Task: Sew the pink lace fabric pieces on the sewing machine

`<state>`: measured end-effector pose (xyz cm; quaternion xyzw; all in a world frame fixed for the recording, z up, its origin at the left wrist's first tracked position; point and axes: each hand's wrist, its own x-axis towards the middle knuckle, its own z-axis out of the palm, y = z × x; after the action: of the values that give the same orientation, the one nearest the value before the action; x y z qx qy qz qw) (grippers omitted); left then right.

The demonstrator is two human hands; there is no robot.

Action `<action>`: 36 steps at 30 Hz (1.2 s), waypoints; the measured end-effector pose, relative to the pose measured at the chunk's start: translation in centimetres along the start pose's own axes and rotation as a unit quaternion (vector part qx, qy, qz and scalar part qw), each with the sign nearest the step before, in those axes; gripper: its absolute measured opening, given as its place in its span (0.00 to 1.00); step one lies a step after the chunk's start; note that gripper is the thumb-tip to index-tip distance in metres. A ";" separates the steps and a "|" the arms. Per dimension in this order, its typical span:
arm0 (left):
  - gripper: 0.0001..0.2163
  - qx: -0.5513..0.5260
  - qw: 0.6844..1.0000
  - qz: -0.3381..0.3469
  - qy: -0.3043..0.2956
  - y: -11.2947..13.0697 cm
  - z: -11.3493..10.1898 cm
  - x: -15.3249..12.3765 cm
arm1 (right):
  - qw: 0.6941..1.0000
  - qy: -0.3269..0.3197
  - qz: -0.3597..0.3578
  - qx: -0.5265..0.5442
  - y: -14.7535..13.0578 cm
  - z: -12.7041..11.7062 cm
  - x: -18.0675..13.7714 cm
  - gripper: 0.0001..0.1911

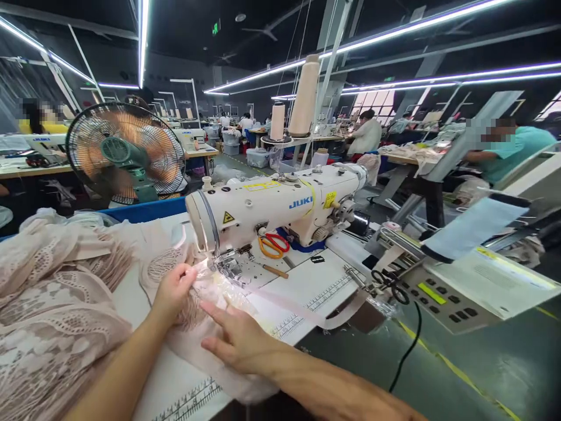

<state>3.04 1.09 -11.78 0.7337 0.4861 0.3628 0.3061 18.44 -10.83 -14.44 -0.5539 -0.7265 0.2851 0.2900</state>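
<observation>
Nearest the camera are the person's two forearms, which reach over the white surface point(319, 286) toward the sewing machine point(272, 210).

To the left of both hands lies a big heap of pink lace fabric point(52, 304), bunched in folds and not flat. The left hand point(173, 289) rests on this lace just beside the presser foot point(230, 266); its fingers point(189, 275) are closed in a light pinch on the edge of the cloth. The right hand point(239, 339) lies nearer to the camera, its fingers point(219, 313) stretched almost flat and pressing the cloth down on the surface; they grip nothing. The piece under work sits between the two hands and runs under the presser foot. A narrow pale band point(307, 313) goes from there to the right.

Behind the fingers and a little right, orange scissors point(272, 244) and a small wooden-handled tool point(275, 271) lie under the machine arm. Farther right stands a control panel point(442, 298). A fan point(125, 153) stands behind on the left.

I judge that the seam is in progress: the cloth is placed under the foot, but much lace is not yet fed through.
</observation>
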 end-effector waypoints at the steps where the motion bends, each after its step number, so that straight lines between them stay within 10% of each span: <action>1: 0.16 -0.004 1.000 -0.006 -0.003 -0.2 0.4 0.0 | 1.000 0.007 0.012 0.023 0.0 0.1 0.0 0.25; 3: 0.14 0.010 1.000 -0.016 -0.009 -0.7 1.0 0.0 | 0.998 0.030 0.038 0.051 0.2 -0.1 -0.2 0.08; 9: 0.15 0.176 0.984 -0.008 -0.033 -0.7 1.6 -0.5 | 0.996 0.017 0.078 0.050 0.9 -1.2 -1.7 0.08; 16: 0.22 0.448 0.869 0.128 -0.167 0.8 1.2 -0.7 | 0.995 -0.033 0.096 0.004 1.0 -1.5 -2.3 0.07; 23: 0.16 0.395 0.815 0.408 -0.116 -2.1 1.8 -0.3 | 0.994 -0.046 0.094 -0.017 1.0 -2.4 -2.2 0.08; 36: 0.18 0.342 0.835 0.425 -0.072 -2.8 3.3 -0.1 | 0.991 -0.061 0.108 -0.041 1.1 -3.7 -2.8 0.10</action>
<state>4.38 1.62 -15.85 0.9500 0.1965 0.2137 -0.1148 22.49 -12.92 -13.06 -0.6217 -0.6902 0.3181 0.1894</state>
